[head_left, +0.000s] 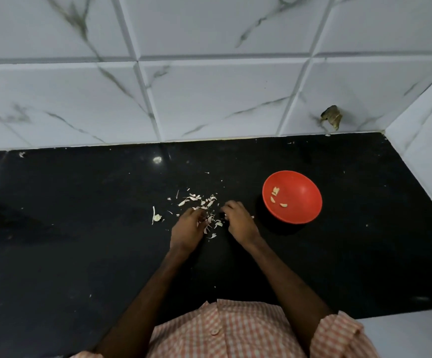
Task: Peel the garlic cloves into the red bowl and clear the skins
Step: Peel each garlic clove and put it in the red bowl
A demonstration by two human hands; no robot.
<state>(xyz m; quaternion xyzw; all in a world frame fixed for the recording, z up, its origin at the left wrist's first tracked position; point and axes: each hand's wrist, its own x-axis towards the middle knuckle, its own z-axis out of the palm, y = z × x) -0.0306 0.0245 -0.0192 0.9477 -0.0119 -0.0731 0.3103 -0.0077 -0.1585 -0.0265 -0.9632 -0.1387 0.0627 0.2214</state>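
Shirt (pixel 235 332) nearest; left hand (pixel 187 228), right hand (pixel 239 220) curl among garlic skins (pixel 199 198).

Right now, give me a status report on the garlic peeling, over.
Left hand, right hand down among papery white garlic skins, grips unclear. Round red bowl holds a few peeled cloves. Skins uncleared on glossy black counter; bowl unobstructed.

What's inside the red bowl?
A few pale peeled garlic cloves lie inside the red bowl, toward its left side. The rest of the inside is bare red. Nothing covers it; only the bit of black counter underneath is hidden.
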